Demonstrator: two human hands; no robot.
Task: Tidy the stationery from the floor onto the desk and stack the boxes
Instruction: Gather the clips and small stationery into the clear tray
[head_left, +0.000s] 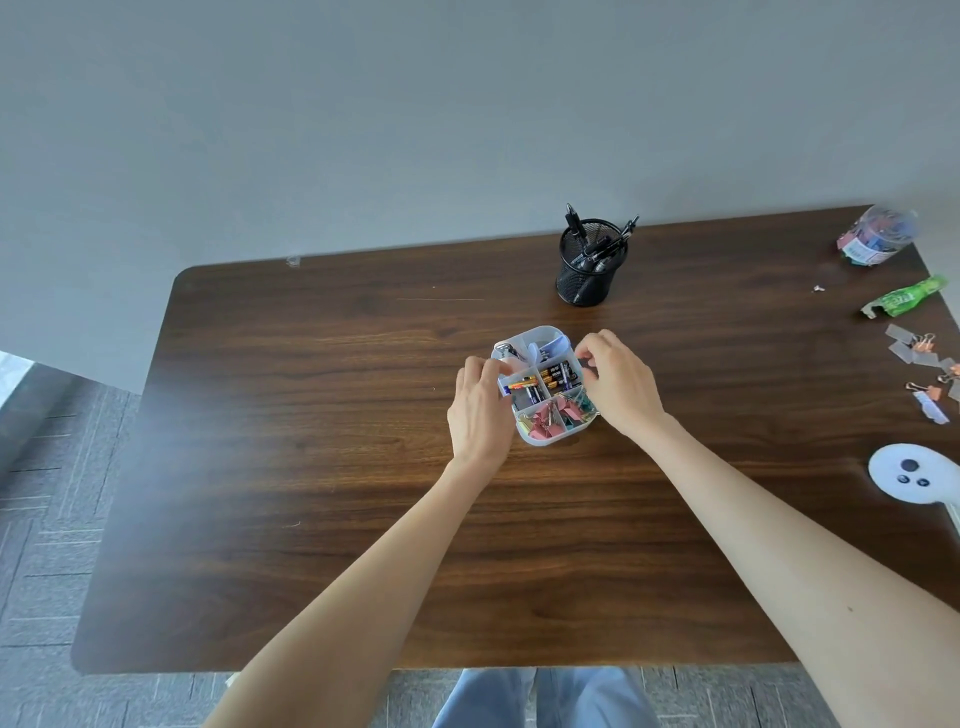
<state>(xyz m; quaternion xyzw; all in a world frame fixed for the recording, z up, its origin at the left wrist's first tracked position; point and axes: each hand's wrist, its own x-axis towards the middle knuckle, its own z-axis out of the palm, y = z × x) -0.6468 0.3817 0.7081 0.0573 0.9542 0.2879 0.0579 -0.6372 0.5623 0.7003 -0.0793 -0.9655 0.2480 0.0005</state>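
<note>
- a clear divided box (543, 387) sits on the counter (311, 415), just in front of the black mesh pen cup (591, 265).
- left hand (480, 410) grips the box's left wall, fingers curled over the rim.
- right hand (618, 382) pinches its right rim.
- batteries (545, 382) fill the middle cells, coloured binder clips (553, 413) the near ones.
- loose clips (930, 364) lie far right of the box.
</note>
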